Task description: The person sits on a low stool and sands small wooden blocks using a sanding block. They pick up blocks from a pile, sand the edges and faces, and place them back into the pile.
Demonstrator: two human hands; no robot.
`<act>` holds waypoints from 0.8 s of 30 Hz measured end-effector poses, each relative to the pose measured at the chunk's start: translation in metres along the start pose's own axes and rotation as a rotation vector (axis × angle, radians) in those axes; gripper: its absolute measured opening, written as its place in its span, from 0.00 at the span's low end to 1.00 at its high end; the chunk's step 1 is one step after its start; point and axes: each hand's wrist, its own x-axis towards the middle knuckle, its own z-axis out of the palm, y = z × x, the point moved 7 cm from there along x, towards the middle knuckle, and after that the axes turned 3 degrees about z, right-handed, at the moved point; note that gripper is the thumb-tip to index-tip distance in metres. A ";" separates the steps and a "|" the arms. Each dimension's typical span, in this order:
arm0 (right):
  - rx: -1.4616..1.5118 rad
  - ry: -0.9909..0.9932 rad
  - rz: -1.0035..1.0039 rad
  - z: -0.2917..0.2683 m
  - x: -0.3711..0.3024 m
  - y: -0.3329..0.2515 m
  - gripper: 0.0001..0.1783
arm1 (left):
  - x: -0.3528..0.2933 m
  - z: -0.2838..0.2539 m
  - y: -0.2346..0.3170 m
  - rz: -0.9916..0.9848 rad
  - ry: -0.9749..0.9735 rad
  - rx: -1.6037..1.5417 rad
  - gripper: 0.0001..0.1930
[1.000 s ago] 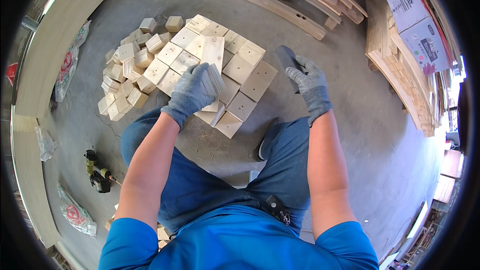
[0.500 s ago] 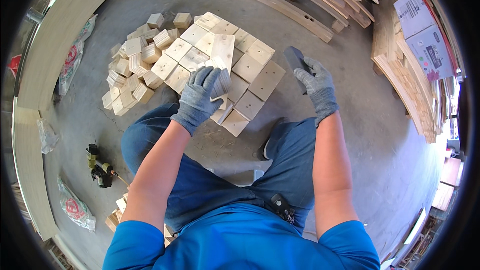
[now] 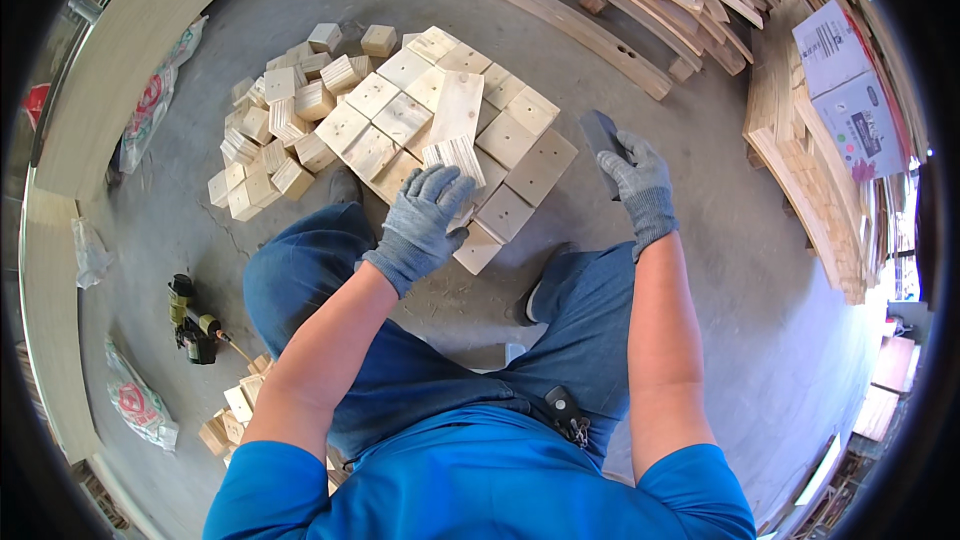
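Observation:
My left hand (image 3: 422,217), in a grey knit glove, has its fingers curled over the near end of a pale wooden block (image 3: 459,105). That block lies tilted on top of a tight group of square wooden blocks (image 3: 402,118), its striped end grain facing me. Part of its near end is hidden under my fingers. Held off to the right of the group, my right hand (image 3: 640,180), gloved alike, is closed around a dark grey, flat rectangular bar (image 3: 600,140). The bar is clear of the blocks.
Loose wooden blocks (image 3: 287,120) are heaped left of the group. A green and black power tool (image 3: 190,320) stands on the floor at left, near plastic bags (image 3: 140,400). Long boards (image 3: 545,15) lie at the back, and a carton (image 3: 850,90) sits on stacked wood at right.
My left hand has drawn slightly nearer to me and to the right, so more of the tilted block's end shows. My right hand keeps the dark bar in nearly the same place.

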 end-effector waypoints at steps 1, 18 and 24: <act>0.004 0.016 -0.008 -0.001 0.000 0.001 0.35 | -0.001 -0.005 -0.003 -0.012 0.068 -0.031 0.48; -0.239 0.046 -0.525 0.106 -0.115 -0.103 0.29 | -0.009 0.066 -0.097 -0.462 0.157 -0.565 0.73; -0.441 0.009 -0.566 0.141 -0.136 -0.106 0.29 | -0.003 0.077 -0.098 -0.470 0.182 -0.650 0.69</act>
